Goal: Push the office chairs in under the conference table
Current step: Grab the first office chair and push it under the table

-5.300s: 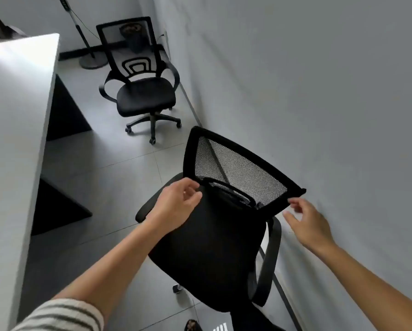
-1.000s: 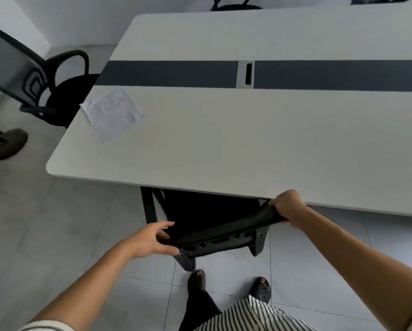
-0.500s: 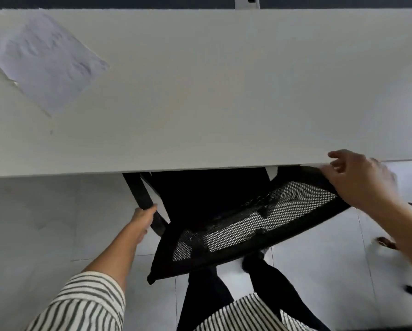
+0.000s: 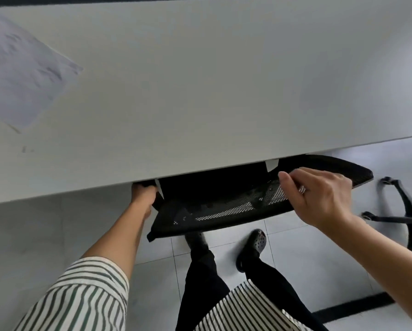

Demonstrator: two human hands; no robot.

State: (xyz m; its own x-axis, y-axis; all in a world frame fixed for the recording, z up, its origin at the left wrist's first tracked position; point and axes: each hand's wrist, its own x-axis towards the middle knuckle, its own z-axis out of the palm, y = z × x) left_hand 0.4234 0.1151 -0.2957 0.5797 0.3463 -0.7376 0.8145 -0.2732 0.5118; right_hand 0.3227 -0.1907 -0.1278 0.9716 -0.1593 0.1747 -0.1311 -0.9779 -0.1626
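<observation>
A black office chair with a mesh back point(image 4: 224, 211) stands against the near edge of the white conference table point(image 4: 200, 91). Its seat is hidden under the tabletop and only the backrest and part of an armrest show. My left hand point(image 4: 144, 192) grips the chair's left armrest right at the table edge, its fingertips hidden beneath the top. My right hand point(image 4: 319, 197) lies over the right end of the backrest with fingers curled on its rim.
A crumpled sheet of paper point(image 4: 21, 72) lies on the table at the left. The star base with castors of another chair point(image 4: 403, 211) stands on the tiled floor at the right. My feet in dark clogs point(image 4: 255, 244) are just behind the backrest.
The chair has rolled further under the table, so less of its seat and back shows. Both hands have moved forward with it, the left one reaching the table edge.
</observation>
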